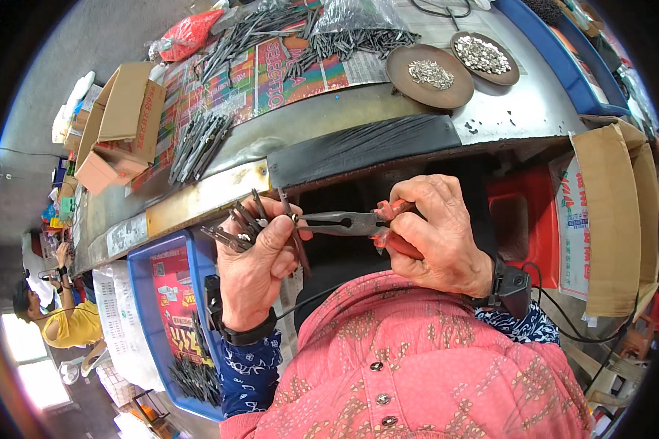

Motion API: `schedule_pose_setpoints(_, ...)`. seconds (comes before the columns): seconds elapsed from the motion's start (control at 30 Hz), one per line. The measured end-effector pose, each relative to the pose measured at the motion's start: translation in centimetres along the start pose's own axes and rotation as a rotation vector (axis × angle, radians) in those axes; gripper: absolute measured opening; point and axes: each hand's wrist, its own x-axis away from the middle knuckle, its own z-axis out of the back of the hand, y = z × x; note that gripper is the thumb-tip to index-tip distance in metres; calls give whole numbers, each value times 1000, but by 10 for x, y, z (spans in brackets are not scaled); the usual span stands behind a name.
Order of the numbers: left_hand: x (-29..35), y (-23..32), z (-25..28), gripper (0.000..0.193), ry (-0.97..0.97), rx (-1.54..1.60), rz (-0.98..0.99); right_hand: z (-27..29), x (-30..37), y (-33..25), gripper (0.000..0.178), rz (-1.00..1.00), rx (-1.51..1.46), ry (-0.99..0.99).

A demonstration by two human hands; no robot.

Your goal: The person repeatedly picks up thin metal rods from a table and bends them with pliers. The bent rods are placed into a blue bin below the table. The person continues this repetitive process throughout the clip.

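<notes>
Pink clothing [432,358] is lying nearest; beyond, the right hand [443,241] is wrapping fingers around pliers [355,222], the left hand [256,274] clamping dark strips [227,238] beside the pliers' tips (another bundle [198,150] is lying far left).

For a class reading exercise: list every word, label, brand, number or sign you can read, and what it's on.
Wording isn't copied here; print stands on:
Multicoloured paper sheet: large, legible letters.
Red paper sheet inside the blue plastic bin: large yellow print.
White panel, right: red and green characters.
Brown cardboard box, left: small, blurred.
White sheet, left: too small.
</notes>
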Motion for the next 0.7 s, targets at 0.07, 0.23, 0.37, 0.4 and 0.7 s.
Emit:
schedule_pose_setpoints(0.07,6,-2,2,11,-10,76,56,1,1,-4,21,9,27,-13)
schedule_pose_setpoints(0.23,13,-4,8,11,-94,218,104,3,2,-9,22,46,59,-21)
schedule_pose_setpoints(0.37,17,-5,11,12,-76,190,118,7,3,-12,23,58,74,-32)
schedule_pose_setpoints(0.4,18,-6,11,12,-77,186,115,7,3,-12,23,57,77,-39)
schedule_pose_setpoints(0.7,20,-12,14,14,-143,231,119,4,10,-9,22,84,82,-99)
